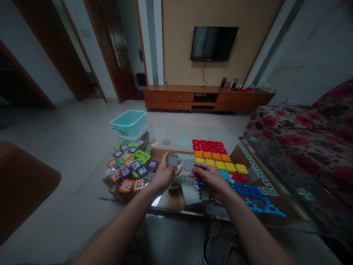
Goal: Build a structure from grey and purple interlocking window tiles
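Above the glass table, my left hand (164,173) grips a grey interlocking tile (173,159) with toothed edges, thumb and fingers around it. A second grey tile (188,165) is pinched at its right edge by the fingers of my right hand (206,176). The two tiles are side by side with a small gap between them. Beneath my right hand lie more grey tiles (204,195), partly hidden by the forearm. To its right, rows of red tiles (209,146), orange tiles (212,156), yellow tiles (220,165) and blue tiles (249,190) are laid out by colour.
A mixed heap of green, purple and orange tiles (132,162) covers the table's left end. Behind it stands a turquoise plastic bin (129,124). One loose grey tile (166,142) lies near the far edge. A floral sofa (298,140) flanks the right side.
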The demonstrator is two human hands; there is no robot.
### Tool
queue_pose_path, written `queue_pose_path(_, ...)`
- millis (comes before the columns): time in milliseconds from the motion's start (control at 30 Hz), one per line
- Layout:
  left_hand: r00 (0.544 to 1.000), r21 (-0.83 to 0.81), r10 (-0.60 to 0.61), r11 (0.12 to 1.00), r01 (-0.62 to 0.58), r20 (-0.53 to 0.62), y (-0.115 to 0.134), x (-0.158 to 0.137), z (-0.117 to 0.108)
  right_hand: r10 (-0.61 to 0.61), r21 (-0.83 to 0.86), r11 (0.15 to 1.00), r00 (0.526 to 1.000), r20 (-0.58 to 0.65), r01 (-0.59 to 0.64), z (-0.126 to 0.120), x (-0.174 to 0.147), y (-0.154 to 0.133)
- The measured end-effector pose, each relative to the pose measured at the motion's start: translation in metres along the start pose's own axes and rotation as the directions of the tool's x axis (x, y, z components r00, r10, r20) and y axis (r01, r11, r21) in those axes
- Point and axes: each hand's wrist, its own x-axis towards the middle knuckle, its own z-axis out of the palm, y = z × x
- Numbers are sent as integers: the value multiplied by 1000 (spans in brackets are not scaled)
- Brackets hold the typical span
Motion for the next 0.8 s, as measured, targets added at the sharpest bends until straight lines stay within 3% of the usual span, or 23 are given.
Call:
queue_pose_path(167, 978, 285, 194, 936, -208, 75, -3, 3, -8, -52, -3, 999, 998, -29, 52, -2, 4, 2)
queue_pose_path(300, 886, 591, 373, 661, -462, 276, -7, 3, -16, -84, -7, 996, 996, -12, 84, -2, 3, 3)
queue_pose_path(367, 835, 656, 407, 522, -545, 369, -7, 2, -18, -101, -6, 995, 995, 0, 101, -1, 2, 4)
queue_pose_path(433, 802, 674, 402, 442, -592, 442, -6, 0, -17, -122, -9, 993, 992, 15, 122, 0, 2, 5)
queue_pose_path(600, 769, 660, 329, 395, -639, 548, -2, -5, -14, -162, -105, 980, 983, 82, 170, -1, 2, 8)
queue_pose_path(800, 729, 649, 337, 333, -684, 596, 3, -5, -16, -163, -129, 976, 980, 116, 177, -1, 0, 9)
